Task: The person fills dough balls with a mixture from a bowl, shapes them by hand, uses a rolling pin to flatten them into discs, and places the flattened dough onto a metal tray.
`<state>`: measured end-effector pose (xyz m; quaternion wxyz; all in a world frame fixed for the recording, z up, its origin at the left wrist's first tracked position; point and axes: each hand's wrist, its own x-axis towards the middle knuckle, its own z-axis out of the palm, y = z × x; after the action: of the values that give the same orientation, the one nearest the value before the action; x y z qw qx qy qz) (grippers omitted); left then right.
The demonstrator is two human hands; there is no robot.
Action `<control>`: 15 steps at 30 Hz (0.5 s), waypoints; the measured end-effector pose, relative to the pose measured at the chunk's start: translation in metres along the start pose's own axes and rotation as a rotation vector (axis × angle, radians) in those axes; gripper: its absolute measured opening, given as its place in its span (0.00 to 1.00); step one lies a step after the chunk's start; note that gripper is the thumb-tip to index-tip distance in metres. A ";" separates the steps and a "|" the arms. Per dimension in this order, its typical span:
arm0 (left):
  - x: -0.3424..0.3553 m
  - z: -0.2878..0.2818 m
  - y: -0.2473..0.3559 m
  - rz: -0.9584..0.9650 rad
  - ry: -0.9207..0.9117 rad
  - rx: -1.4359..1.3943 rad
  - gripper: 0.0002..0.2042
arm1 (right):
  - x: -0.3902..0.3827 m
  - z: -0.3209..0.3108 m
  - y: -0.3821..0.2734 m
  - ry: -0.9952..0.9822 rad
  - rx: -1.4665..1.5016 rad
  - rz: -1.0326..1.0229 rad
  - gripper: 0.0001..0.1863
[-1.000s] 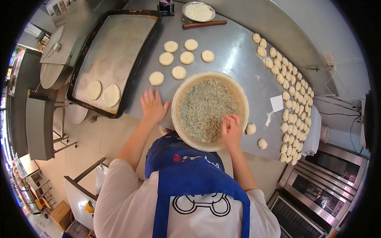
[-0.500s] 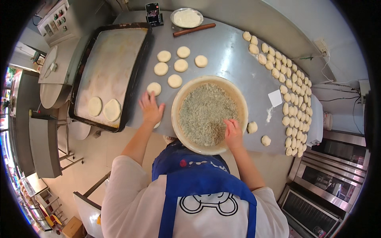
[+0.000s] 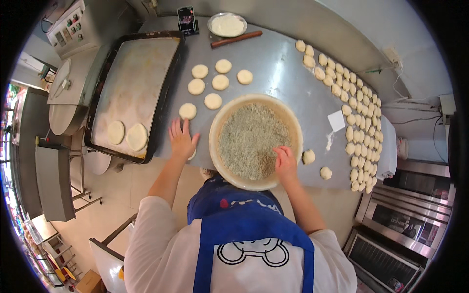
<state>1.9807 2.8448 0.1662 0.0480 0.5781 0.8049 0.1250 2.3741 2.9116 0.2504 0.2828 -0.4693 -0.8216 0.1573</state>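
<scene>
My left hand [image 3: 181, 142] lies with fingers spread over the metal table. Its fingertips are just short of a flat round dough disc [image 3: 187, 111]. Beside the palm the edge of another pale dough piece [image 3: 192, 155] peeks out, mostly hidden. In front of me stands a wide cream-coloured bowl [image 3: 215, 161] of crumbly grey-green filling [image 3: 251, 139]. Over the bowl's right side my right hand [image 3: 286, 163] is closed, its fingers curled at the filling. What they hold, if anything, is hidden.
Several dough discs [image 3: 220, 82] lie beyond my left hand. A black-rimmed baking tray [image 3: 141, 73] at left bears two flatter discs. A rolling pin [image 3: 236, 39], flour dish [image 3: 227, 24] and phone [image 3: 187, 20] are at the back. Dough balls [image 3: 359, 122] and a white scraper [image 3: 336, 120] occupy the right.
My left hand has drawn back slightly toward me, off the edge of the nearest dough disc. My right hand stays at the bowl's right side. The whole view has shifted slightly.
</scene>
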 end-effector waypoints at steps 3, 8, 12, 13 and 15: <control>-0.019 -0.006 -0.015 0.017 -0.100 -0.086 0.34 | 0.003 0.001 0.001 0.019 0.032 0.010 0.14; -0.041 -0.039 -0.017 -0.340 -0.379 -0.187 0.28 | -0.003 0.002 -0.007 0.105 0.087 0.096 0.12; -0.039 -0.037 -0.024 -0.336 -0.441 -0.258 0.24 | 0.002 0.002 -0.009 0.107 0.100 0.029 0.10; -0.039 -0.031 -0.026 -0.309 -0.413 -0.285 0.24 | 0.004 0.003 -0.009 0.113 0.103 0.021 0.09; -0.009 -0.045 -0.021 -0.354 -0.693 -0.351 0.24 | 0.002 0.002 -0.007 0.136 0.087 0.025 0.09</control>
<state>1.9549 2.8236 0.2035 0.4339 0.4218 0.7947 0.0483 2.3675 2.9096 0.2535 0.3560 -0.4761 -0.7871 0.1643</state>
